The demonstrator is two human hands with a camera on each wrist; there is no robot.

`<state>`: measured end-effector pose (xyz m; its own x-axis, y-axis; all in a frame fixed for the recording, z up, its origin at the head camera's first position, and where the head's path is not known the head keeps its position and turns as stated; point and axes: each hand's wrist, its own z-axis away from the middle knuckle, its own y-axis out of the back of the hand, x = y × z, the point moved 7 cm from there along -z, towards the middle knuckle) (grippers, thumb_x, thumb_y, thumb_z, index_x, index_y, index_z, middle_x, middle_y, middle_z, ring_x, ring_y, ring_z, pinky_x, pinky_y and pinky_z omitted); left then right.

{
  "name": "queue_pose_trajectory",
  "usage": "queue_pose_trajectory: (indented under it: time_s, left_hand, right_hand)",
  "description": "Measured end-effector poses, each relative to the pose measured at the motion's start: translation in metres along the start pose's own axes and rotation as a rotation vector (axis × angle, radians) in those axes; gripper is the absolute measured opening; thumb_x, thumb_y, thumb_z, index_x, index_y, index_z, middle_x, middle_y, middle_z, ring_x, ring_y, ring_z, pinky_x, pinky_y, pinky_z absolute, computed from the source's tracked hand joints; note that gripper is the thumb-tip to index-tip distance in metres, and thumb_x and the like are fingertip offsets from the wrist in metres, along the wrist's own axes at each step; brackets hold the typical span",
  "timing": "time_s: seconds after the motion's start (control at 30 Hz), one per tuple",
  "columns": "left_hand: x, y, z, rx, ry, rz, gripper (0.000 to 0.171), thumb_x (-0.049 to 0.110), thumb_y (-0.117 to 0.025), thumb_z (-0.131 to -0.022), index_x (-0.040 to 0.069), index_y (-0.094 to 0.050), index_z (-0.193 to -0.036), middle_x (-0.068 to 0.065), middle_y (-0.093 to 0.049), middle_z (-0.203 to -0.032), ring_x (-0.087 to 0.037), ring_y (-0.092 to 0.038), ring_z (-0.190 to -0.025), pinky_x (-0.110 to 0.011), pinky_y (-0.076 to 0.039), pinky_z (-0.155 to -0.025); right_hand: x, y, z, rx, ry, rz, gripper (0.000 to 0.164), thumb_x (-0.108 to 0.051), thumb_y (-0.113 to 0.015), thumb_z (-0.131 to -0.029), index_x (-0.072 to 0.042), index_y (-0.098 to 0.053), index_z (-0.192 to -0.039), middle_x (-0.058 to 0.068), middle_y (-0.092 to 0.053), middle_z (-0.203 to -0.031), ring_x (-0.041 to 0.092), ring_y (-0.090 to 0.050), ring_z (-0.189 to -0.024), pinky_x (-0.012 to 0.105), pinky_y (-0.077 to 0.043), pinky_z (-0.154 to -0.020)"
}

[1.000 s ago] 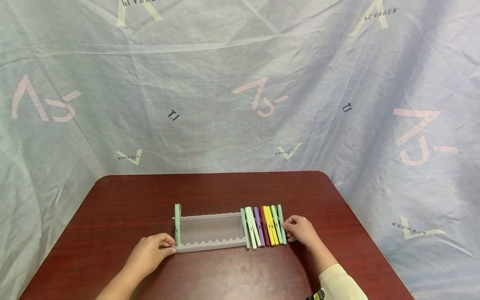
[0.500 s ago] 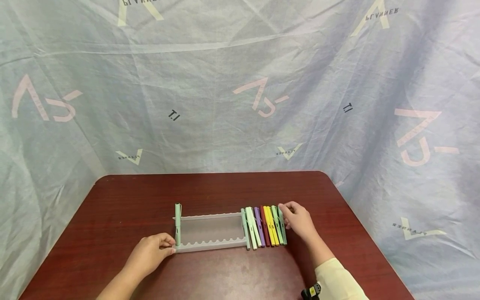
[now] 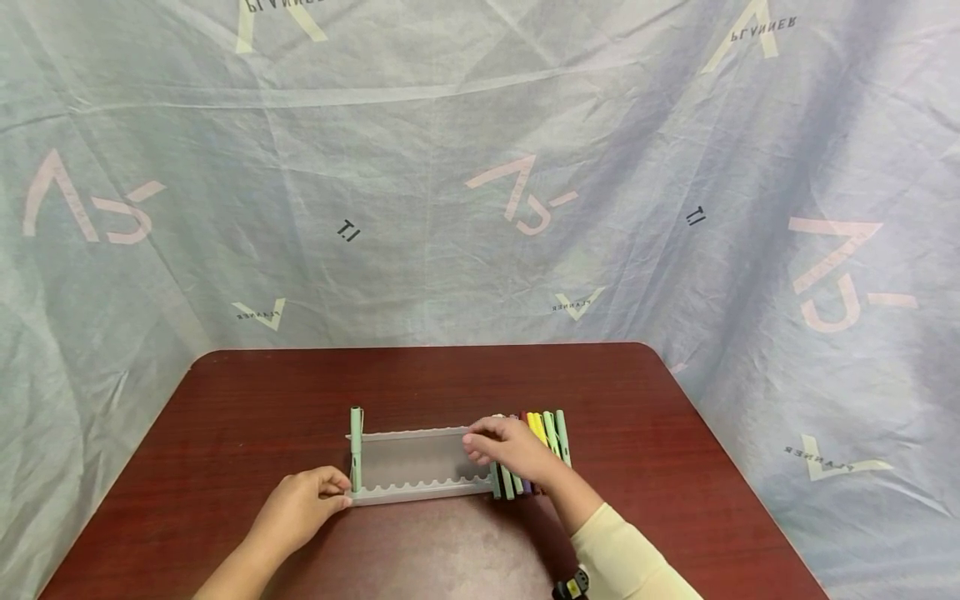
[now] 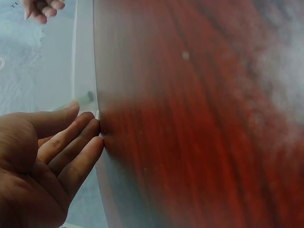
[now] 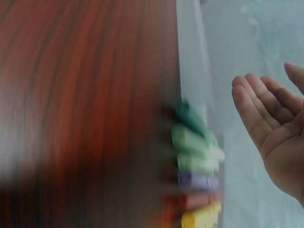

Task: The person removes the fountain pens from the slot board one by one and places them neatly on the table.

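A translucent pen rack [image 3: 420, 490] with a notched front edge lies on the table. My left hand [image 3: 303, 504] holds its left front corner between thumb and fingers; the left wrist view shows the fingertips at the rack's edge. Beside that hand, a pale green pen [image 3: 356, 450] lies across the left end of the rack. My right hand [image 3: 517, 450] hovers over the rack's right end, holding nothing; the right wrist view shows its palm and loosely extended fingers. Under and beside it lie several capped pens [image 3: 551, 433] in a row, green, white, purple, red and yellow, partly hidden by the hand.
A dark red wooden table [image 3: 420, 383] carries everything. Grey printed cloth [image 3: 420, 250] hangs behind and at both sides. A black device [image 3: 572, 586] is strapped at the right sleeve [image 3: 626, 554].
My right hand first slid up along the rightmost green pen, then moved left over the pens to the rack's right end. The left hand, rack and pens look unmoved.
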<state>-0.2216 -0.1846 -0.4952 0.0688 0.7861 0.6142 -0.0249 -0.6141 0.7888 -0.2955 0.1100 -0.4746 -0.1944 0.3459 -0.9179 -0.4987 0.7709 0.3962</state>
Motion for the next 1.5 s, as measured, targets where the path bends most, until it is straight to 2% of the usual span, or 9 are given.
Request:
queue_pose_trajectory:
  time_s: [0.17, 0.33, 0.6, 0.83, 1.13, 1.33, 1.5]
  left_hand:
    - [0.001, 0.001, 0.0, 0.001, 0.001, -0.006, 0.013, 0.02, -0.08, -0.08, 0.025, -0.069, -0.086, 0.012, -0.072, -0.082, -0.011, -0.07, -0.084, -0.041, -0.054, -0.08]
    - [0.001, 0.002, 0.0, 0.003, -0.001, -0.006, 0.014, 0.019, -0.08, -0.08, 0.026, -0.069, -0.085, 0.013, -0.072, -0.082, -0.01, -0.07, -0.084, -0.039, -0.054, -0.08]
    - [0.001, 0.001, -0.001, -0.005, -0.002, 0.007, 0.014, 0.02, -0.08, -0.08, 0.025, -0.069, -0.086, 0.013, -0.073, -0.082, -0.01, -0.07, -0.084, -0.039, -0.054, -0.078]
    - [0.0, 0.0, -0.001, -0.014, 0.012, 0.013, 0.012, 0.019, -0.079, -0.081, 0.025, -0.07, -0.087, 0.013, -0.073, -0.082, -0.01, -0.07, -0.083, -0.039, -0.055, -0.078]
    - [-0.003, -0.002, -0.001, -0.056, 0.043, 0.016, 0.012, 0.02, -0.078, -0.082, 0.023, -0.07, -0.09, 0.011, -0.073, -0.087, -0.012, -0.07, -0.085, -0.041, -0.056, -0.079]
    - [-0.004, -0.003, -0.002, -0.063, 0.047, 0.016, 0.013, 0.019, -0.078, -0.082, 0.022, -0.071, -0.092, 0.01, -0.074, -0.088, -0.012, -0.07, -0.085, -0.041, -0.056, -0.079]
    - [-0.004, -0.002, -0.001, -0.057, 0.048, 0.02, 0.013, 0.019, -0.078, -0.082, 0.023, -0.071, -0.092, 0.011, -0.073, -0.086, -0.011, -0.07, -0.083, -0.04, -0.056, -0.077]
  right_hand:
    - [-0.01, -0.036, -0.011, -0.031, -0.006, 0.029, 0.037, -0.035, -0.062, -0.097, -0.004, -0.068, -0.116, 0.017, -0.073, -0.103, 0.03, -0.072, -0.093, 0.032, -0.059, -0.079]
    - [-0.017, -0.067, -0.025, 0.012, -0.013, 0.03, 0.035, -0.035, -0.065, -0.095, -0.006, -0.07, -0.114, 0.012, -0.074, -0.099, 0.025, -0.073, -0.087, 0.032, -0.059, -0.074]
    - [-0.026, -0.104, -0.046, 0.075, 0.001, 0.06, 0.038, -0.037, -0.069, -0.091, -0.005, -0.071, -0.112, 0.002, -0.074, -0.085, 0.014, -0.069, -0.072, 0.02, -0.053, -0.061]
    - [-0.032, -0.123, -0.054, 0.13, -0.03, 0.122, 0.037, -0.039, -0.073, -0.087, -0.009, -0.073, -0.109, -0.006, -0.071, -0.077, 0.001, -0.061, -0.063, 0.019, -0.05, -0.058]
    - [-0.038, -0.136, -0.064, 0.202, -0.064, 0.258, 0.027, -0.041, -0.075, -0.085, -0.017, -0.075, -0.099, -0.012, -0.07, -0.084, -0.003, -0.056, -0.069, 0.017, -0.046, -0.061]
    - [-0.04, -0.142, -0.067, 0.235, -0.029, 0.308, 0.018, -0.035, -0.076, -0.084, -0.018, -0.07, -0.083, -0.014, -0.06, -0.069, -0.003, -0.048, -0.059, 0.015, -0.04, -0.053]
    - [-0.044, -0.143, -0.067, 0.234, 0.004, 0.276, 0.013, -0.03, -0.073, -0.088, -0.019, -0.067, -0.084, -0.015, -0.057, -0.064, -0.004, -0.047, -0.055, 0.015, -0.04, -0.05]
